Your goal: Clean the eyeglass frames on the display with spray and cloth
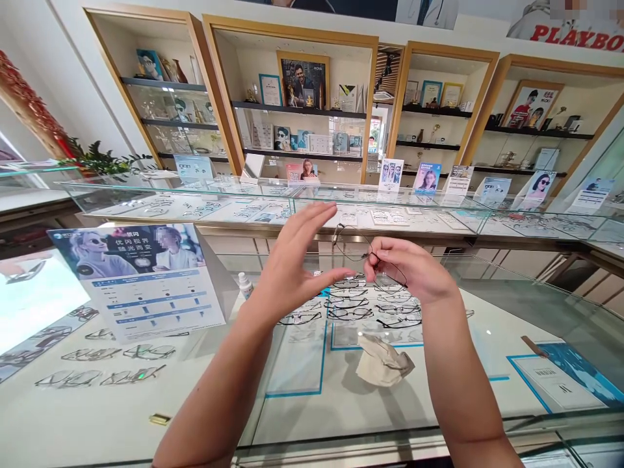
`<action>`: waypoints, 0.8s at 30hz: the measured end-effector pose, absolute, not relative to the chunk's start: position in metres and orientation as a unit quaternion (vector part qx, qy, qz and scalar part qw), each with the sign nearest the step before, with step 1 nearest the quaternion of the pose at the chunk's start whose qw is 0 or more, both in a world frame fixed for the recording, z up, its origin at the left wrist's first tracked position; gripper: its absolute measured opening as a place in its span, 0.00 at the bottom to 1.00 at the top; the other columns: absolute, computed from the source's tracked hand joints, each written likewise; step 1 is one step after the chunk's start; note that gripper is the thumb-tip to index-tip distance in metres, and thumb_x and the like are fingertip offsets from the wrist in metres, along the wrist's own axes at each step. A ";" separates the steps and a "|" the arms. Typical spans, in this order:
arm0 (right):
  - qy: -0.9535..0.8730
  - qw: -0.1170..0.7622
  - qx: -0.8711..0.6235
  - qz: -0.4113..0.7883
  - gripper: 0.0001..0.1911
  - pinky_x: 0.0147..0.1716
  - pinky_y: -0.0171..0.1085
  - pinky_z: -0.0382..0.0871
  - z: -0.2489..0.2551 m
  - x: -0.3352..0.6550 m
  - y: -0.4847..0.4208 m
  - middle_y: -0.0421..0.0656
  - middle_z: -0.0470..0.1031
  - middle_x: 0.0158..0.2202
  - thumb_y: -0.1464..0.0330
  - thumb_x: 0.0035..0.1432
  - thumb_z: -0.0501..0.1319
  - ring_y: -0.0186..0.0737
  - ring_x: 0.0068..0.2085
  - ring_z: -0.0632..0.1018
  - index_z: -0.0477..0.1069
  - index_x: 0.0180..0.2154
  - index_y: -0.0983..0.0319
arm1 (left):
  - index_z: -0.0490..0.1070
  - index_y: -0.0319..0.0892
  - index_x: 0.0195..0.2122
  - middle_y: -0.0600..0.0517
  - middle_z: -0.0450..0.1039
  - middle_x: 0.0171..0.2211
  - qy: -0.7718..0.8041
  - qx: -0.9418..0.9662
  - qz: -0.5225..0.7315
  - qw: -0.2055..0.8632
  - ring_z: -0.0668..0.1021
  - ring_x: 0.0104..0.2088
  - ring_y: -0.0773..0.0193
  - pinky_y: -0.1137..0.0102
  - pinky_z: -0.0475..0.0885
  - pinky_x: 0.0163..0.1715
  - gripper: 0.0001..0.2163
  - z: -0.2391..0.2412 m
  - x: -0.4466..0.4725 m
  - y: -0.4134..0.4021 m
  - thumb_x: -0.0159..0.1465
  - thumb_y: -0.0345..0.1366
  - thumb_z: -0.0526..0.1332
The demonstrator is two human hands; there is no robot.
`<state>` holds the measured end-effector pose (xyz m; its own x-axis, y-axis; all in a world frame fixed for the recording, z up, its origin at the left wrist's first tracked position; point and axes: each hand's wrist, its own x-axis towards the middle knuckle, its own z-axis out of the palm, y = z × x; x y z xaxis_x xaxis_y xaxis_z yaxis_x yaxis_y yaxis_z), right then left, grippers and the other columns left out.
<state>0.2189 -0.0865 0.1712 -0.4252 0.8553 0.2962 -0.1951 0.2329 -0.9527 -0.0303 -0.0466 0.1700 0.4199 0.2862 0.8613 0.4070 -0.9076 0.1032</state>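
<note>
Thin dark-rimmed eyeglasses [353, 244] are held up over the glass counter by my right hand [412, 266]. Its thumb and fingers pinch them near the middle of the frame. My left hand [299, 263] is raised to the left of the glasses, thumb and fingers spread wide, holding nothing. Part of the glasses is hidden behind my right fingers. Below both hands, a crumpled beige cloth [383, 364] lies on the counter. Several dark-framed glasses [350, 313] sit in rows under the glass, just beyond the cloth.
A folded advertising card [141, 279] stands on the left, with a small white bottle [244, 285] beside it. More glasses [90, 354] lie at the left. A leaflet [560, 380] is at the right. Behind runs another glass display case [219, 209], backed by wooden shelves [297, 107].
</note>
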 end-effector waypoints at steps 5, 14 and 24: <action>-0.622 0.450 -0.268 0.582 0.10 0.39 0.39 0.72 0.171 0.219 -0.087 0.44 0.83 0.31 0.62 0.68 0.66 0.39 0.36 0.81 0.75 0.34 0.60 | 0.71 0.51 0.65 0.44 0.79 0.60 -0.188 -0.840 -0.507 0.040 0.80 0.62 0.49 0.51 0.77 0.63 0.31 0.169 -0.028 -0.048 0.63 0.51 0.75; -0.629 0.469 -0.266 0.560 0.11 0.41 0.40 0.74 0.170 0.220 -0.090 0.45 0.84 0.34 0.60 0.71 0.64 0.41 0.38 0.83 0.77 0.38 0.61 | 0.76 0.47 0.58 0.46 0.83 0.52 -0.213 -0.815 -0.537 0.046 0.84 0.52 0.53 0.58 0.82 0.54 0.24 0.168 -0.025 -0.052 0.64 0.48 0.75; -0.657 0.554 -0.308 0.408 0.23 0.50 0.47 0.75 0.176 0.213 -0.106 0.46 0.82 0.45 0.46 0.73 0.56 0.45 0.44 0.81 0.78 0.50 0.54 | 0.78 0.48 0.57 0.47 0.83 0.53 -0.271 -0.755 -0.597 -0.010 0.86 0.50 0.55 0.56 0.85 0.54 0.24 0.166 -0.023 -0.054 0.63 0.50 0.76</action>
